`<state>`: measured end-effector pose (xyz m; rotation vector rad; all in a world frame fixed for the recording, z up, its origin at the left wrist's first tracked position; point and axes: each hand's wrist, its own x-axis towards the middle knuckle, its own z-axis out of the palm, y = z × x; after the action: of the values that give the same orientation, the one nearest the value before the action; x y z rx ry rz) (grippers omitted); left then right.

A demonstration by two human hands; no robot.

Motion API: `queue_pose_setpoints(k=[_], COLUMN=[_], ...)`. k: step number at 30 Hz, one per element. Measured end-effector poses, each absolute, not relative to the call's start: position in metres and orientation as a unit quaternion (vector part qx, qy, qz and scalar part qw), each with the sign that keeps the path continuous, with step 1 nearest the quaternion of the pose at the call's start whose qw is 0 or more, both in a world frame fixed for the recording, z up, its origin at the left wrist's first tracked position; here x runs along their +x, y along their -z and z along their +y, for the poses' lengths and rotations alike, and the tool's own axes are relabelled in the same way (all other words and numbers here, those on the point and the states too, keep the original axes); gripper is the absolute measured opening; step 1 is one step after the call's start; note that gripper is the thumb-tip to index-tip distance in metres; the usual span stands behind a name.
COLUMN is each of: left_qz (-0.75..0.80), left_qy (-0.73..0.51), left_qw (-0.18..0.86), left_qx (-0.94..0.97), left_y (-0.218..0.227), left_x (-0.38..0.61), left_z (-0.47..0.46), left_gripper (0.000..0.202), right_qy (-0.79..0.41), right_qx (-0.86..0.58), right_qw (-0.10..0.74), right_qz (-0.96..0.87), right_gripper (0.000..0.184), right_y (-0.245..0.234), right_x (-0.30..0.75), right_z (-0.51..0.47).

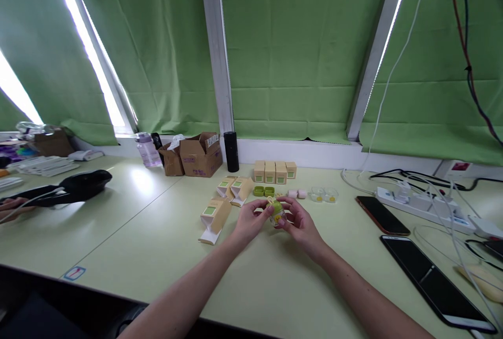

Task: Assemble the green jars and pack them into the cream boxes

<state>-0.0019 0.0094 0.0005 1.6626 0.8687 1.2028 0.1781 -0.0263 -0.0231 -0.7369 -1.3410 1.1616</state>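
Between my two hands is a small clear jar (277,214) with a green lid, a pale cord loop on top and a yellow print on its side. My left hand (251,219) pinches it from the left near the lid. From the other side, the fingers of my right hand (302,223) close around its body. Just beyond lie two green lids (264,191), pale pink rolls (297,194) and clear cups (323,195) with yellow prints. Opened kraft boxes (215,214) with green labels lie left of my hands.
Closed kraft boxes (270,172) stand in a row at the back. Behind on the left are cardboard boxes (201,155), a black cylinder (231,151) and a lilac bottle (148,150). Phones (383,215), a power strip (424,208) and loose cables occupy the right. Another person's hand (15,208) is at far left.
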Motion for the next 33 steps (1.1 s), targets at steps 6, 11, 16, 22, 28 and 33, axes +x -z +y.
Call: queue_pose_setpoints(k=[6, 11, 16, 22, 28, 33], left_qz=[0.359, 0.360, 0.353, 0.346, 0.314, 0.328], left_qy=[-0.487, -0.486, -0.486, -0.501, -0.515, -0.497], left_qw=[0.441, 0.443, 0.450, 0.462, 0.400, 0.327], left_qx=[0.662, 0.662, 0.661, 0.645, 0.690, 0.734], left_y=[0.001, 0.003, 0.004, 0.007, 0.007, 0.008], left_x=[-0.002, -0.002, -0.002, -0.005, -0.007, -0.004], left_z=[0.010, 0.012, 0.012, 0.010, 0.003, 0.000], left_gripper=[0.051, 0.055, 0.055, 0.058, 0.046, 0.051], right_qy=[-0.485, -0.487, -0.487, -0.501, -0.519, -0.511], right_qx=[-0.317, -0.313, -0.313, -0.301, -0.292, -0.301], right_qw=[0.576, 0.581, 0.588, 0.599, 0.615, 0.625], right_qz=[-0.576, -0.573, -0.565, -0.548, -0.517, -0.508], right_gripper=[0.049, 0.049, 0.049, 0.047, 0.052, 0.052], right_y=[0.025, 0.025, 0.023, 0.018, 0.012, 0.010], right_x=[0.178, 0.177, 0.177, 0.176, 0.178, 0.178], right_z=[-0.026, -0.026, -0.027, -0.028, -0.029, -0.030])
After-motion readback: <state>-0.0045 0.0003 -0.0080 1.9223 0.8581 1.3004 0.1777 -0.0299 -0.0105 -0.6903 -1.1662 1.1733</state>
